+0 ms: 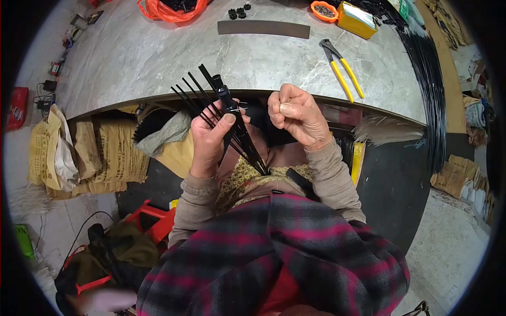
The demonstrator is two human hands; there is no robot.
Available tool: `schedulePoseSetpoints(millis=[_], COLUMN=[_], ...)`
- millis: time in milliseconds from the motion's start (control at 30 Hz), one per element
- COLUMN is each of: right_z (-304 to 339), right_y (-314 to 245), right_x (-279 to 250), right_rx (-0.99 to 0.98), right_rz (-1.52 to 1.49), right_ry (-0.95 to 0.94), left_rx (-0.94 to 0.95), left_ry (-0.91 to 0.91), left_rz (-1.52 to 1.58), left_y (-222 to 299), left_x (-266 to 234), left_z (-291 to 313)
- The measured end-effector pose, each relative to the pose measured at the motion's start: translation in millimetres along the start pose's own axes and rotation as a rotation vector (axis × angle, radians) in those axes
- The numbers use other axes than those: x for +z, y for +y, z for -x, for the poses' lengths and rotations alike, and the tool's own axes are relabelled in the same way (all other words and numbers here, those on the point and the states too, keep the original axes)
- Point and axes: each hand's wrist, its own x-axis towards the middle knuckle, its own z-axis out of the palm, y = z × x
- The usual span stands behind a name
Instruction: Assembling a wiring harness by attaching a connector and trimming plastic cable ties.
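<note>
- the grey surface (158, 63) curved beyond both hands
- the black rods (253, 154) slanted over the lap, upper ends fanned near the surface's edge
- the dark strip (263, 29) lay on the surface
- the yellow-handled pliers (342, 71) lay nearer, right of it
- the left hand (212, 129) was closed round the rods
- the right hand (296, 113) was curled into a pinch; any contents could not be told
- the black fitting (223, 96) stood beside the left thumb

Rods (249, 152): black
Desk (153, 58): grey, pale-veined
Plier handles (340, 80): yellow
Bowl (323, 19): orange
Garment (221, 245): black, grey, magenta plaid
Sleeves (336, 176): beige
</note>
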Motion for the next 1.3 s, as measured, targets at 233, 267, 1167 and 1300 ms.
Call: schedulePoseSetpoints(millis=[233,267,1167,1300], right_z=[4.8,4.7,-11.6,-15.1], right_y=[8.9,10.7,56.9,66.4], right_x=[17.9,18.0,28.1,35.3], right_rx=[0.043,0.055,-0.368,-0.391], right_rz=[0.162,0.181,0.758,0.648], right_ry=[0.226,0.246,0.288,0.324], left_rx=[0.008,0.006,0.022,0.012], left_ry=[0.023,0.021,0.011,0.038], left_rz=[0.031,0.031,-0.036,-0.025], left_y=[1.1,1.3,1.0,1.8], left_x=[-0.6,-1.2,-7.6,-6.3], left_z=[2.0,1.4,0.2,2.8])
